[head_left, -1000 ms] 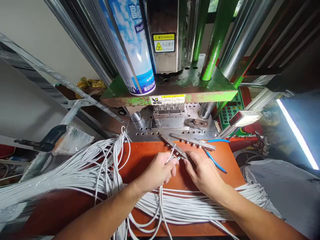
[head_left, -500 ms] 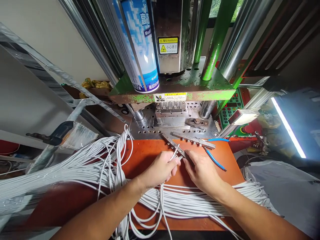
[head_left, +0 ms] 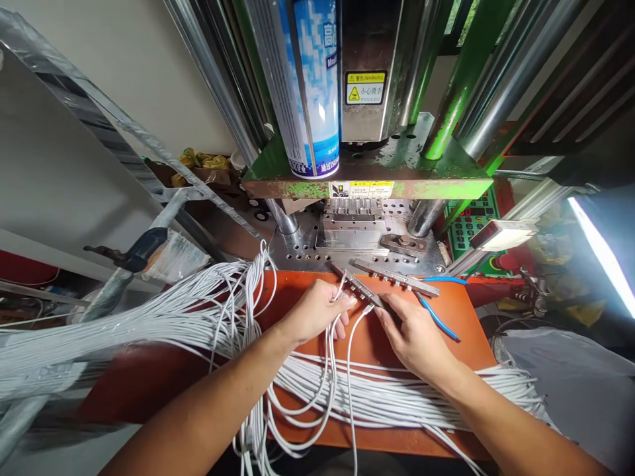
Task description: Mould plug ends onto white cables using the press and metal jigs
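Note:
My right hand (head_left: 414,334) grips the near right end of a slotted metal bar (head_left: 358,286), which looks like a mould insert. One white cable (head_left: 350,370) has its end at the bar beside my right fingertips and hangs down loose. My left hand (head_left: 320,309) is closed on several white cables at the bar's left side, and one cable end sticks up past the thumb against the bar. The left fingertips are partly hidden. Just behind lies a second metal bar (head_left: 397,276) with small white pieces along its edge. Blue-handled pliers (head_left: 438,318) lie partly under it.
A thick bundle of white cables (head_left: 397,396) crosses the orange work surface (head_left: 466,324), with more piled on the left (head_left: 218,311). Behind stands a green press (head_left: 278,177) with a metal mould block (head_left: 354,231). A blue spray can (head_left: 317,112) stands on its plate.
My left hand has shifted along the bar away from my right hand. A cable it was holding now hangs from the bar near my right fingers. The view has swung slightly left.

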`<state>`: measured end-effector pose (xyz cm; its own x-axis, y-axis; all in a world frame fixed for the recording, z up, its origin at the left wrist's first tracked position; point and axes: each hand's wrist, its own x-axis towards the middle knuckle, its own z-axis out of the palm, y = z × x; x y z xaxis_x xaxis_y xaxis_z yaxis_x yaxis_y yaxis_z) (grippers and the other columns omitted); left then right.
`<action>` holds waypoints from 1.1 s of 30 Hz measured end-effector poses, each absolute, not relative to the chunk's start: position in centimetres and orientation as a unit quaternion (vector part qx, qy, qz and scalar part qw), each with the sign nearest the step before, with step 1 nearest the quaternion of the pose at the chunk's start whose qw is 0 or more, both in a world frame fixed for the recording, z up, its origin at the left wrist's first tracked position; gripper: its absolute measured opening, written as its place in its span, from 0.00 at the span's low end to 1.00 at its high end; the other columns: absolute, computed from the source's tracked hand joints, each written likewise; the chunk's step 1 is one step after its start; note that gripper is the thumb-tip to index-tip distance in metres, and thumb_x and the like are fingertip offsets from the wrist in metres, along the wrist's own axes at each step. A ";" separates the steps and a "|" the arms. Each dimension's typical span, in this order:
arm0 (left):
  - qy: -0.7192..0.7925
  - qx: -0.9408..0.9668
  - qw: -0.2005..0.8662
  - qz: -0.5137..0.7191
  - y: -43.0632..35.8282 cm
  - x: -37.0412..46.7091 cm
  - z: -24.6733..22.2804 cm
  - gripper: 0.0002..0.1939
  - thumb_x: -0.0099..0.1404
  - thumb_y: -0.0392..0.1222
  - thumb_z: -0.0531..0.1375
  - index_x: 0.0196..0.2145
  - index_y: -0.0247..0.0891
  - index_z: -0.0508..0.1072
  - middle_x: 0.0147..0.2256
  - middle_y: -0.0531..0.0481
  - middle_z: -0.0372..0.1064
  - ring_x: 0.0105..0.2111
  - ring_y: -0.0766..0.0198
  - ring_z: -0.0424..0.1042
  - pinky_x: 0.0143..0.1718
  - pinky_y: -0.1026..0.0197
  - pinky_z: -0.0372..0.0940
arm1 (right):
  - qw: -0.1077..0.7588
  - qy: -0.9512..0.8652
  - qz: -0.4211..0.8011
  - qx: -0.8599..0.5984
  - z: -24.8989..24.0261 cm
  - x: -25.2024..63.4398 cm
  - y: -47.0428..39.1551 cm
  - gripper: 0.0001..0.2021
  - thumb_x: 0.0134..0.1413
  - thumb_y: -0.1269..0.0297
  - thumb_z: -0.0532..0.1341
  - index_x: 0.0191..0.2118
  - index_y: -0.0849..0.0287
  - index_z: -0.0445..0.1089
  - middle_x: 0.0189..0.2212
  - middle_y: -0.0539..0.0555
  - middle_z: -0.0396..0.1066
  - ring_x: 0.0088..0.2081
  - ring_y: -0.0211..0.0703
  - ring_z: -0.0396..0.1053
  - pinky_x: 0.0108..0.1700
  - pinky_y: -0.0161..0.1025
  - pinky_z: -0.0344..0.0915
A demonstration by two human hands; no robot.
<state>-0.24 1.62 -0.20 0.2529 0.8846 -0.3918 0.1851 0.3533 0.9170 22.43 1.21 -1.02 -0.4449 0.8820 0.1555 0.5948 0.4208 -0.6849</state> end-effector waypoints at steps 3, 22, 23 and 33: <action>0.538 0.510 0.623 0.250 1.7 -0.1 0.4 0.19 0.69 0.55 0.61 0.34 0.35 0.72 0.20 0.54 0.68 0.13 0.69 0.66 0.12 0.69 0.55 | 0.243 -0.811 0.272 -0.458 -1.2 22.3 1.0 0.12 0.74 0.59 0.51 0.44 0.56 0.70 0.38 0.58 0.78 0.39 0.52 0.76 0.43 0.45 0.68; 0.565 0.557 0.563 0.233 1.3 0.8 0.2 0.21 0.72 0.56 0.54 0.29 0.38 0.70 0.17 0.55 0.63 0.14 0.69 0.60 0.17 0.66 0.51 | 0.260 -0.841 0.257 -0.399 -1.5 22.3 0.8 0.12 0.74 0.61 0.53 0.47 0.57 0.72 0.35 0.58 0.77 0.36 0.49 0.76 0.40 0.43 0.70; 0.569 0.552 0.566 0.226 1.3 0.7 0.3 0.22 0.72 0.58 0.53 0.30 0.38 0.70 0.18 0.55 0.64 0.13 0.68 0.61 0.16 0.66 0.52 | 0.267 -0.837 0.255 -0.404 -1.5 22.3 0.8 0.11 0.74 0.61 0.53 0.47 0.57 0.72 0.36 0.58 0.78 0.36 0.49 0.76 0.40 0.43 0.70; 0.602 0.517 0.528 0.304 1.3 -0.8 0.0 0.13 0.72 0.46 0.53 0.32 0.38 0.68 0.20 0.57 0.65 0.14 0.72 0.58 0.14 0.70 0.50 | 0.274 -0.812 0.271 -0.438 -1.7 22.4 1.2 0.11 0.75 0.60 0.52 0.45 0.56 0.70 0.36 0.56 0.77 0.36 0.49 0.74 0.41 0.45 0.68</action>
